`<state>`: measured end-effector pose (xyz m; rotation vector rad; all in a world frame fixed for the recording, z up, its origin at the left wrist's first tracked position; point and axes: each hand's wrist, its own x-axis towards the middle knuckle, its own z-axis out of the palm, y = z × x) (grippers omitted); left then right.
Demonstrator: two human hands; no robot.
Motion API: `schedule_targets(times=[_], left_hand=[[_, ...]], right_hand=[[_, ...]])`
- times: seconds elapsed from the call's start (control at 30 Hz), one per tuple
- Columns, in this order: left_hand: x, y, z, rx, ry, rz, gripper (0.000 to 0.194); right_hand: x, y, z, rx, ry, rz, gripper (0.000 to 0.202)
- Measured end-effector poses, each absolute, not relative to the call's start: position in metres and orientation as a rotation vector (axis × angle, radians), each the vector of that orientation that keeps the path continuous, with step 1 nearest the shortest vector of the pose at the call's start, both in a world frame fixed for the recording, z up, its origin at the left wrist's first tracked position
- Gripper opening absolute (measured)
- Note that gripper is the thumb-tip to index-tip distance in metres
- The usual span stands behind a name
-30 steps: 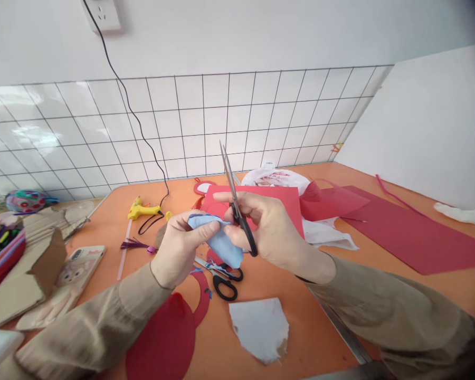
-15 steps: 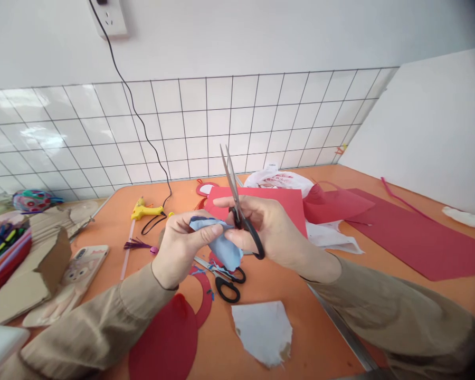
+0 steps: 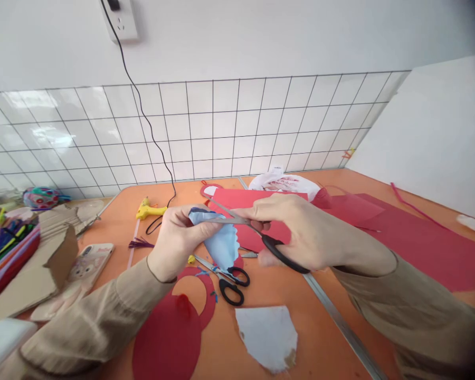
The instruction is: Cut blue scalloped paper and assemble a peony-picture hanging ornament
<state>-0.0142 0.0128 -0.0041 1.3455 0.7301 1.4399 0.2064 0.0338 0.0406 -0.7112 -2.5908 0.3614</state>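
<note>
Between thumb and fingers, my left hand [image 3: 176,240] pinches a light blue piece of fabric [image 3: 224,245] with a scalloped right edge and a darker blue upper edge. My right hand [image 3: 301,229] grips black-handled scissors [image 3: 283,253]. Their blades are apart and point left, around the top of the fabric close to my left thumb. Below the fabric, a second pair of scissors [image 3: 230,293] lies on the table, with small blue scraps near it. A red paper ring [image 3: 209,306] and a red paper disc [image 3: 166,343] lie beneath my left forearm.
On the orange table [image 3: 217,359] lie a white fabric scrap [image 3: 267,335], red card sheets [image 3: 399,232] and a white plastic bag [image 3: 296,184]. A yellow glue gun [image 3: 148,210] sits at the back left. Cardboard [image 3: 35,279] and a phone [image 3: 91,261] are at the left.
The scissors in my right hand have swung from pointing up to pointing left, and their blades have spread around the fabric. My left hand keeps its pinch on the fabric.
</note>
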Motion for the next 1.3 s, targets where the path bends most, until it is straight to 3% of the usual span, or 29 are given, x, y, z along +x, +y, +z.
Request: schedule_targets(times=[0.27, 0.9, 1.13, 1.3], left_hand=[[-0.0124, 0.0116, 0.0013, 1.473, 0.725, 1.446, 0.006], [-0.0160, 0.0133, -0.0008, 1.572, 0.625, 1.403, 0.006], [-0.0187, 0.0145, -0.0023, 1.580, 0.595, 1.350, 0.012], [-0.0192, 0.0169, -0.0028, 1.548, 0.574, 1.360, 0.009]], right_hand=[[0.2037, 0.0267, 0.0406, -0.715, -2.602, 0.163, 0.052], [0.2025, 0.0266, 0.0385, -0.729, -2.595, 0.195, 0.042], [0.2046, 0.0256, 0.0382, -0.733, -2.606, 0.220, 0.021], [0.2056, 0.0258, 0.0385, -0.722, -2.603, 0.188, 0.027]])
